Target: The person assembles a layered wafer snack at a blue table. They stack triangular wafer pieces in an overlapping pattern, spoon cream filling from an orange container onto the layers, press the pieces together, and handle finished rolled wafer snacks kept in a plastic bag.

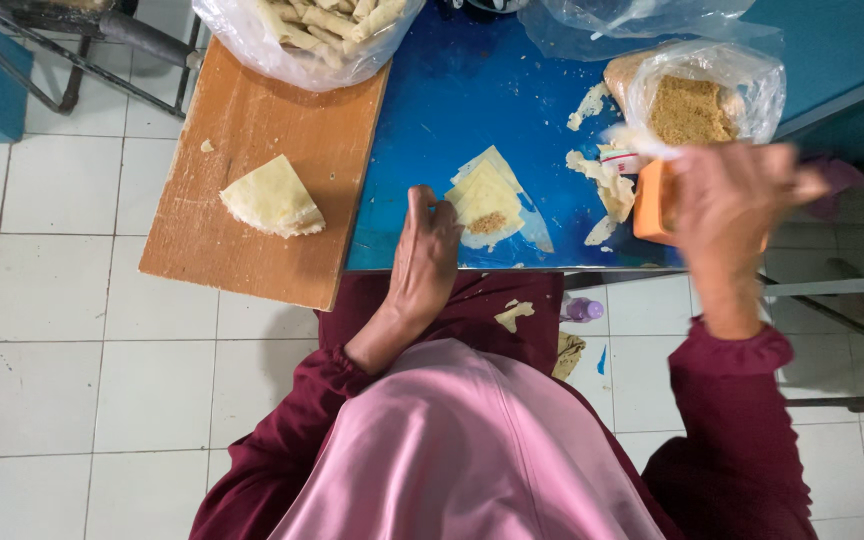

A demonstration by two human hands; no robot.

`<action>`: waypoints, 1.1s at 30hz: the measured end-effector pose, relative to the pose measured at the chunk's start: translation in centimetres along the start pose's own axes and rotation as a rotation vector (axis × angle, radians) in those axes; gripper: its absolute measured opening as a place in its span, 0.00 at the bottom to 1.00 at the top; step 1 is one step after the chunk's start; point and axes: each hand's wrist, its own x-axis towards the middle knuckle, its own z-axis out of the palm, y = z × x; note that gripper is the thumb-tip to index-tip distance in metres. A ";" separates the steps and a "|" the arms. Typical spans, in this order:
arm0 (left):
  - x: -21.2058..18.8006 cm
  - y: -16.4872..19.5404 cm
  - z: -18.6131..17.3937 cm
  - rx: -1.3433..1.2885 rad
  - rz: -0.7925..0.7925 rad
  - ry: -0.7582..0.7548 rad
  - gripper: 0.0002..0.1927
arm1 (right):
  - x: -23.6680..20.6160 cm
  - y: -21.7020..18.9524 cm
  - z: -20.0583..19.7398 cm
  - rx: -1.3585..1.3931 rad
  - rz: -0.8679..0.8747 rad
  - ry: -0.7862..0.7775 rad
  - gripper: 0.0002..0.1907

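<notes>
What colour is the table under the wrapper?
Bright blue. The table shows in the head view, under the pale wrapper.

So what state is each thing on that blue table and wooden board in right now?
Thin pale pastry sheet: flat on the blue table, a dab of brown filling on it.
Left hand: pressing the sheet's edge.
Right hand: blurred, at the small orange container.
Clear bag of brown crumbs: open.
Folded stack of pale sheets: resting on the wooden board.
</notes>
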 end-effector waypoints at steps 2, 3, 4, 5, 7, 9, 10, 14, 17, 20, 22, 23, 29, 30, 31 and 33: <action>0.1 0.0 0.2 0.049 0.011 0.025 0.05 | 1.0 2.4 -0.3 -0.210 0.017 0.031 0.09; 0.2 0.1 0.4 0.092 0.022 0.047 0.04 | 1.8 3.0 -0.4 -0.294 0.032 0.039 0.07; 0.3 0.2 0.5 0.136 0.034 0.068 0.04 | 2.7 2.9 -0.3 -0.334 0.061 0.036 0.06; 0.3 0.2 0.6 0.147 0.025 0.063 0.03 | 3.0 2.5 -0.2 -0.217 0.140 0.055 0.04; 0.4 0.4 0.7 0.172 0.008 0.064 0.03 | 4.1 -0.1 0.1 0.183 0.334 0.132 0.01; 0.3 0.5 0.5 0.267 0.034 0.033 0.05 | 3.4 -4.8 0.3 -0.013 0.045 0.104 0.12; 0.3 0.5 0.5 0.315 0.050 0.016 0.07 | 2.6 -7.1 0.0 0.416 0.141 -0.147 0.07; -0.1 0.7 0.2 0.328 0.153 0.021 0.10 | 0.9 -14.5 0.2 0.439 -0.005 -0.227 0.09; -0.1 0.6 0.1 0.293 0.188 -0.002 0.11 | 0.4 -15.7 -0.4 0.445 0.052 -0.207 0.08; -0.1 0.6 0.1 0.273 0.197 -0.005 0.14 | 0.6 -16.1 -0.6 0.499 0.077 -0.234 0.08; -0.2 0.7 0.2 0.268 0.171 -0.018 0.15 | 0.7 -16.2 -1.0 0.562 0.070 -0.214 0.06; -0.2 0.8 0.2 0.265 0.171 0.002 0.14 | 0.8 -16.2 -1.2 0.594 0.065 -0.203 0.06; -0.1 0.7 0.1 0.225 0.205 -0.047 0.15 | 1.4 -16.6 -1.8 0.712 0.079 -0.196 0.05; -0.1 0.7 0.1 0.219 0.230 -0.051 0.16 | 1.4 -16.7 -1.9 0.720 0.076 -0.190 0.05; -0.1 0.6 0.1 0.213 0.255 -0.057 0.16 | 1.4 -16.8 -2.0 0.729 0.073 -0.185 0.05; -0.2 0.6 0.2 0.233 0.245 -0.040 0.15 | 1.3 -17.1 -2.2 0.755 0.065 -0.169 0.05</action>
